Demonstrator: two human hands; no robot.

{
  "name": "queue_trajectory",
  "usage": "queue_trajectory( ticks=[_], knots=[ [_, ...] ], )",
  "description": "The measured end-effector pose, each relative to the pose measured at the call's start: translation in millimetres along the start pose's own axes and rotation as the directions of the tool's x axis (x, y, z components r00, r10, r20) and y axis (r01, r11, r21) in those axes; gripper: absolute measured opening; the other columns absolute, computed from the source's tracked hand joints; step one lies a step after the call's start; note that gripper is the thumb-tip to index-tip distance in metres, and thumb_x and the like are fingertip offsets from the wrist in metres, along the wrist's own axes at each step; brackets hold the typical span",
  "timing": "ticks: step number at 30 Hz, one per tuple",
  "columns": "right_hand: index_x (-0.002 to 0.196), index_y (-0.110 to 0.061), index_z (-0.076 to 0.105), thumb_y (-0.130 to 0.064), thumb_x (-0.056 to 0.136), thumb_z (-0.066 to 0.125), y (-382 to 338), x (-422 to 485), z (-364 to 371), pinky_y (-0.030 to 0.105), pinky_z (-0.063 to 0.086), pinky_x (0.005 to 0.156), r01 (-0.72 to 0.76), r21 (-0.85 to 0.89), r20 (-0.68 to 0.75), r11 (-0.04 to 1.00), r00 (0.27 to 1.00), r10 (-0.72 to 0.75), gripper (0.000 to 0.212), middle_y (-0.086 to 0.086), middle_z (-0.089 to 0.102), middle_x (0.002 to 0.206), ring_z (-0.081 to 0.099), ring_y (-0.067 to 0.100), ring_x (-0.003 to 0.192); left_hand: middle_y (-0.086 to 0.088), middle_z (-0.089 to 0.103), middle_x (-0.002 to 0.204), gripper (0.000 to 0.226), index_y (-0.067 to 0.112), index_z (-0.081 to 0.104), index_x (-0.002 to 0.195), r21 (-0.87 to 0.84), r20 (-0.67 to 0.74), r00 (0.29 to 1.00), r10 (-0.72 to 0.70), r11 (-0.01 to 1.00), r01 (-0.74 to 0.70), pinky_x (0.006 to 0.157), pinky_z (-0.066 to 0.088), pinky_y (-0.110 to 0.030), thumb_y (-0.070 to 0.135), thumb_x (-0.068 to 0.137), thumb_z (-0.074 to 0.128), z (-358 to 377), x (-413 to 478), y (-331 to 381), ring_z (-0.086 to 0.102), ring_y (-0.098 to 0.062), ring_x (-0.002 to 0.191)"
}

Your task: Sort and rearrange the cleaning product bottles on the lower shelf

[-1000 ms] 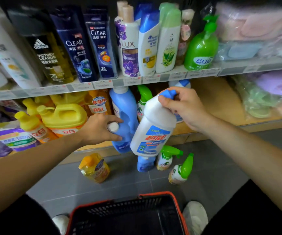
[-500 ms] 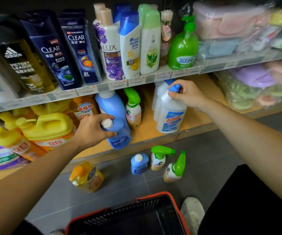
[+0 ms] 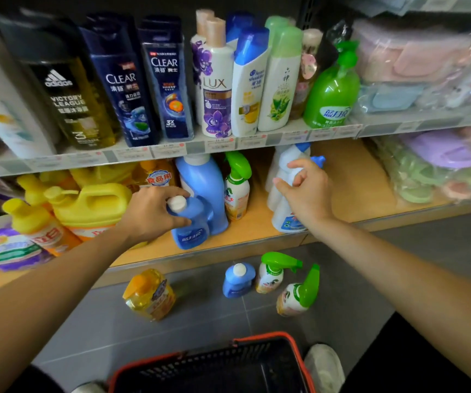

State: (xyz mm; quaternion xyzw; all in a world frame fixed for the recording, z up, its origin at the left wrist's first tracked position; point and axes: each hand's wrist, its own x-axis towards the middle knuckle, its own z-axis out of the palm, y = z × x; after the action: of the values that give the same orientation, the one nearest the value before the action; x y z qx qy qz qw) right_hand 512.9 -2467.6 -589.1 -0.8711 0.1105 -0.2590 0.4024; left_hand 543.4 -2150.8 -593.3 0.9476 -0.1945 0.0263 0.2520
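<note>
- The left hand (image 3: 154, 214) gripped a small blue bottle (image 3: 191, 232), fingers (image 3: 180, 221) clamped around its shoulder just below the white cap (image 3: 177, 203).
- That bottle stood upright at the front edge of the lower shelf (image 3: 350, 194), directly in front of a taller blue bottle (image 3: 204, 180) of the same shade; a darker blue label wrapped its base.
- The right hand (image 3: 306, 194) hung before a white bottle (image 3: 281, 219), fingers apart and loosely bent. Whether they touched it could not be told.
- The white bottle stood upright mid-shelf, with a blue cap and a blue label low on its body, and more white bottles were packed close behind it.
- A spray bottle (image 3: 237, 191) with a green trigger stood between the blue bottles and the white ones; yellow jugs (image 3: 92, 202) crowded the shelf's left side.
- On the grey floor (image 3: 200, 321) below stood an orange-yellow bottle (image 3: 150, 293), another blue bottle (image 3: 238, 282) and two green-trigger sprayers (image 3: 272, 275) (image 3: 296, 296).
- A red-rimmed basket (image 3: 262, 336) sat nearest the camera.
</note>
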Motion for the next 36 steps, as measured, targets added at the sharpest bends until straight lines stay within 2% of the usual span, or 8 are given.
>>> queue_trajectory(
  ticks=[2, 4, 8, 15, 20, 25, 29, 36],
  knots=[
    [0.104, -0.017, 0.068, -0.026, 0.074, 0.086, -1, -5, 18, 0.009, 0.042, 0.065, -0.034, 0.02, 0.156, 0.999, 0.987, 0.031, 0.036, -0.008, 0.056, 0.07, 0.056, 0.01, 0.066, 0.002, 0.076, 0.107, 0.054, 0.024, 0.075, 0.115, -0.015, 0.005, 1.0, 0.001, 1.0, -0.001, 0.082, 0.056, -0.044, 0.031, 0.065, 0.093, -3, -1, -4, 0.068, -0.024, 0.095],
    [0.114, -0.015, 0.066, -0.027, 0.074, 0.087, 0, -8, 39, 0.028, 0.054, 0.08, -0.135, 0.017, 0.336, 0.991, 0.934, 0.122, 0.046, -0.001, 0.065, 0.09, 0.064, 0.016, 0.081, 0.004, 0.075, 0.108, 0.054, 0.023, 0.074, 0.114, -0.038, 0.008, 1.0, 0.004, 0.999, -0.004, 0.082, 0.056, -0.041, 0.028, 0.064, 0.094, -3, -1, -8, 0.067, -0.023, 0.095],
    [0.128, -0.014, 0.057, -0.028, 0.072, 0.089, 5, -5, 82, 0.036, 0.051, 0.09, -0.216, -0.029, 0.435, 0.976, 0.876, 0.207, 0.065, 0.006, 0.064, 0.124, 0.064, 0.022, 0.104, 0.008, 0.07, 0.107, 0.054, 0.024, 0.071, 0.114, -0.06, 0.053, 0.999, 0.002, 0.998, 0.001, 0.082, 0.053, -0.038, 0.026, 0.065, 0.094, 3, 0, -18, 0.064, -0.02, 0.097],
    [0.125, -0.01, 0.055, -0.024, 0.07, 0.09, 16, 9, 126, 0.048, 0.049, 0.097, -0.239, -0.047, 0.343, 0.97, 0.908, 0.241, 0.067, 0.013, 0.064, 0.125, 0.06, 0.032, 0.116, 0.009, 0.07, 0.107, 0.051, 0.028, 0.068, 0.115, -0.071, 0.113, 0.994, -0.003, 0.997, 0.011, 0.083, 0.055, -0.039, 0.03, 0.069, 0.091, 19, -1, -29, 0.064, -0.017, 0.096],
    [0.125, -0.01, 0.06, -0.017, 0.073, 0.088, 30, 18, 128, 0.035, 0.049, 0.096, -0.21, -0.034, 0.326, 0.977, 0.922, 0.209, 0.059, 0.011, 0.067, 0.123, 0.062, 0.028, 0.115, 0.005, 0.07, 0.107, 0.052, 0.025, 0.067, 0.117, -0.112, 0.123, 0.992, 0.01, 0.994, 0.004, 0.081, 0.055, -0.041, 0.027, 0.071, 0.091, 22, 2, -30, 0.063, -0.019, 0.093],
    [0.129, -0.009, 0.056, -0.008, 0.084, 0.077, 48, 25, 108, 0.041, 0.048, 0.104, -0.226, -0.051, 0.348, 0.973, 0.909, 0.229, 0.05, 0.011, 0.063, 0.129, 0.058, 0.028, 0.121, 0.004, 0.067, 0.112, 0.056, 0.023, 0.063, 0.126, -0.146, 0.103, 0.994, 0.046, 0.989, -0.031, 0.07, 0.044, -0.02, 0.021, 0.076, 0.088, 29, 8, -27, 0.056, -0.011, 0.083],
    [0.138, -0.014, 0.048, -0.003, 0.091, 0.067, 49, 27, 103, 0.042, 0.046, 0.107, -0.267, -0.029, 0.391, 0.963, 0.884, 0.257, 0.052, 0.008, 0.055, 0.14, 0.051, 0.027, 0.131, 0.0, 0.065, 0.122, 0.062, 0.021, 0.059, 0.132, -0.18, 0.11, 0.994, 0.018, 0.984, 0.002, 0.082, 0.055, -0.036, 0.019, 0.077, 0.088, 28, 8, -26, 0.061, -0.02, 0.097],
    [0.107, -0.014, 0.066, -0.03, 0.079, 0.082, 54, -9, 128, 0.029, 0.049, 0.074, -0.539, -0.056, 0.134, 0.841, 0.83, 0.541, 0.037, 0.008, 0.072, 0.104, 0.068, 0.028, 0.095, -0.002, 0.065, 0.125, 0.062, 0.018, 0.058, 0.134, -0.201, 0.122, 0.993, -0.004, 0.979, 0.029, 0.089, 0.057, -0.043, 0.017, 0.079, 0.086, 29, 3, -28, 0.061, -0.023, 0.105]
  ],
)
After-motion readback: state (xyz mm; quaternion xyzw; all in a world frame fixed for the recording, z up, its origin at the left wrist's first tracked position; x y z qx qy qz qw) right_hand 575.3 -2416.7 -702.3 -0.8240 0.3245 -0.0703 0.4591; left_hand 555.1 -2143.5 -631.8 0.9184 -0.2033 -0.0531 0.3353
